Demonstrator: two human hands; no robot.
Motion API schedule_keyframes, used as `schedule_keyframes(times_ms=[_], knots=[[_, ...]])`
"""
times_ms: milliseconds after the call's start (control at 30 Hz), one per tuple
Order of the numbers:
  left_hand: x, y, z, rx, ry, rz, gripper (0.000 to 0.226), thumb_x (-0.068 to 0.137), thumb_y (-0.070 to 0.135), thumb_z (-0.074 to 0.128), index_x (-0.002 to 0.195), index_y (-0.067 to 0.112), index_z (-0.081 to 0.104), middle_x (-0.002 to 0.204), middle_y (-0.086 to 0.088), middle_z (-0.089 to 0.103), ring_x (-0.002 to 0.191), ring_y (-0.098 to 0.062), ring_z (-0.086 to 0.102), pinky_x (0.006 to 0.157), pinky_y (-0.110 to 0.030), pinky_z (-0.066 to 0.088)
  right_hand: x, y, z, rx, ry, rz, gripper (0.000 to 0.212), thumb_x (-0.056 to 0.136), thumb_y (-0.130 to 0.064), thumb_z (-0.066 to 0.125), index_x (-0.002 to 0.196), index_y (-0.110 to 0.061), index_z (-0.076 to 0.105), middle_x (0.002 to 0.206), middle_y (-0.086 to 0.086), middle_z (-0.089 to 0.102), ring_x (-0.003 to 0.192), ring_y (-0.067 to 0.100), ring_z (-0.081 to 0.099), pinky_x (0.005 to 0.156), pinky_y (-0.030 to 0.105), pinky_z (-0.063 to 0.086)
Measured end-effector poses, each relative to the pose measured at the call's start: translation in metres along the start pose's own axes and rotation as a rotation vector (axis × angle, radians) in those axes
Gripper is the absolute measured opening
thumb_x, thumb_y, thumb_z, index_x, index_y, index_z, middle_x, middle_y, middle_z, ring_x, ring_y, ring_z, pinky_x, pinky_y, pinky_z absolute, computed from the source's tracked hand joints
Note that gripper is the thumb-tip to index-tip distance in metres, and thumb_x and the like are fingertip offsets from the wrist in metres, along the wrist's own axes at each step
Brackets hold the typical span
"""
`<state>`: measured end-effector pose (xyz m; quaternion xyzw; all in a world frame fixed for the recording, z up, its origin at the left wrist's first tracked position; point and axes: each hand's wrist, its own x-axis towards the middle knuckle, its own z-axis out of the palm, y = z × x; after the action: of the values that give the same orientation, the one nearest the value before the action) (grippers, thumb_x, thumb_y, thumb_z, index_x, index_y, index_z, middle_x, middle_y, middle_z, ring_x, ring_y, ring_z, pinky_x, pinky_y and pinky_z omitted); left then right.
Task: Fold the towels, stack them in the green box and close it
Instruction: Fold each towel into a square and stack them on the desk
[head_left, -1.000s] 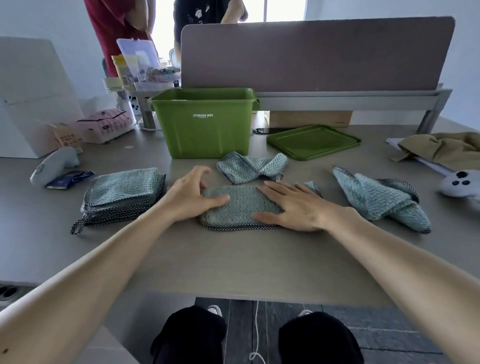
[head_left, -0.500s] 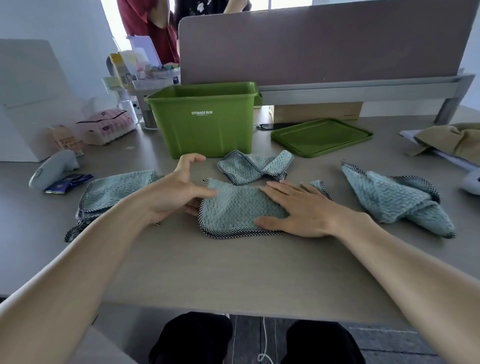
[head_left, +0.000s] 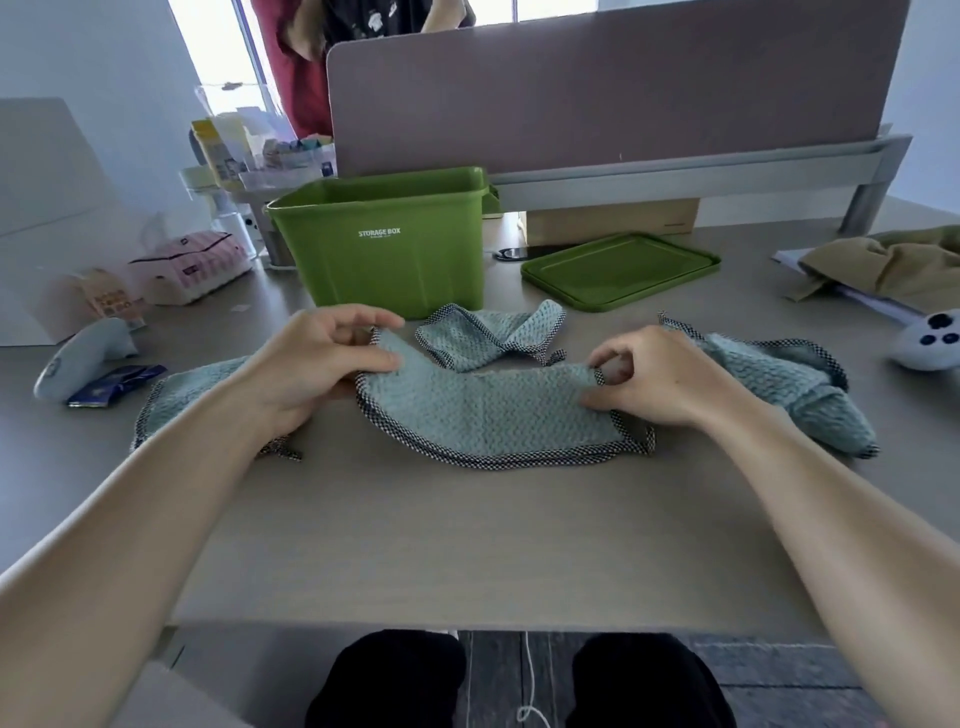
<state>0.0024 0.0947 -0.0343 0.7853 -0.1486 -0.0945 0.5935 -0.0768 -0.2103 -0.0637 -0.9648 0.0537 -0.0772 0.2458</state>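
Observation:
A teal towel with a checked border is folded in half on the table in front of me. My left hand pinches its far left corner, and my right hand pinches its far right corner; both corners are raised off the table. Behind it lies a crumpled towel. Another crumpled towel lies to the right. A pile of folded towels sits at the left, partly hidden by my left arm. The green storage box stands open behind, its lid flat on the table to the right.
A white controller and a tan cloth sit at far right. At left are a pale handheld device, a dark packet and a pink pack. A divider panel stands behind; people stand beyond it.
My right hand went from lying flat on the towel to pinching its right corner. My left hand took hold of the left corner. Both corners lifted.

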Motion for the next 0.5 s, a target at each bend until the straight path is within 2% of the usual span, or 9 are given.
schedule_keyframes(times_ms=[33, 100, 167, 267, 400, 500], knots=[[0.003, 0.004, 0.005, 0.004, -0.009, 0.004, 0.035, 0.078, -0.007, 0.071, 0.105, 0.016, 0.071, 0.095, -0.016, 0.062, 0.089, -0.025, 0.060, 0.077, -0.032, 0.052, 0.001, 0.000, 0.001, 0.055, -0.007, 0.003, 0.039, 0.073, -0.043, 0.083, 0.105, -0.024, 0.073, 0.073, -0.011, 0.066, 0.062, 0.002, 0.063, 0.063, 0.020, 0.048], [0.007, 0.015, 0.019, 0.017, -0.032, 0.018, 0.034, 0.080, -0.005, 0.071, 0.107, 0.016, 0.071, 0.086, -0.006, 0.065, 0.081, -0.016, 0.063, 0.063, -0.022, 0.055, 0.002, -0.002, 0.002, 0.209, -0.047, 0.043, 0.032, 0.074, -0.029, 0.086, 0.102, -0.020, 0.072, 0.077, -0.004, 0.070, 0.046, 0.003, 0.063, 0.048, 0.017, 0.052], [0.010, 0.026, 0.035, 0.027, -0.069, 0.040, 0.035, 0.081, -0.004, 0.072, 0.111, 0.014, 0.069, 0.084, -0.003, 0.067, 0.076, -0.012, 0.065, 0.058, -0.020, 0.054, 0.003, -0.001, 0.003, 0.345, -0.092, 0.099, 0.030, 0.074, -0.019, 0.087, 0.100, -0.015, 0.073, 0.080, 0.002, 0.072, 0.049, 0.011, 0.066, 0.050, 0.022, 0.058], [0.016, 0.041, 0.063, 0.093, -0.117, 0.088, 0.038, 0.081, 0.000, 0.074, 0.116, 0.013, 0.068, 0.094, -0.011, 0.065, 0.081, -0.017, 0.064, 0.064, -0.025, 0.056, 0.005, 0.001, 0.003, 0.501, -0.125, 0.169, 0.028, 0.076, -0.011, 0.084, 0.102, -0.009, 0.073, 0.076, 0.005, 0.071, 0.056, 0.016, 0.068, 0.054, 0.025, 0.059], [0.021, 0.052, 0.102, 0.265, -0.193, 0.127, 0.042, 0.080, 0.005, 0.078, 0.119, 0.013, 0.067, 0.079, -0.004, 0.058, 0.067, -0.012, 0.063, 0.054, -0.022, 0.052, 0.003, 0.003, 0.001, 0.690, -0.134, 0.244, 0.030, 0.083, 0.000, 0.075, 0.112, -0.006, 0.067, 0.078, 0.011, 0.067, 0.051, 0.012, 0.066, 0.050, 0.024, 0.057], [0.023, 0.051, 0.124, 0.345, -0.244, 0.124, 0.046, 0.080, 0.004, 0.077, 0.124, 0.012, 0.063, 0.075, -0.004, 0.055, 0.063, -0.011, 0.063, 0.051, -0.019, 0.051, 0.002, 0.005, 0.001, 0.735, -0.141, 0.251, 0.036, 0.083, 0.002, 0.075, 0.115, -0.008, 0.064, 0.077, 0.011, 0.069, 0.052, 0.015, 0.067, 0.054, 0.027, 0.060]])
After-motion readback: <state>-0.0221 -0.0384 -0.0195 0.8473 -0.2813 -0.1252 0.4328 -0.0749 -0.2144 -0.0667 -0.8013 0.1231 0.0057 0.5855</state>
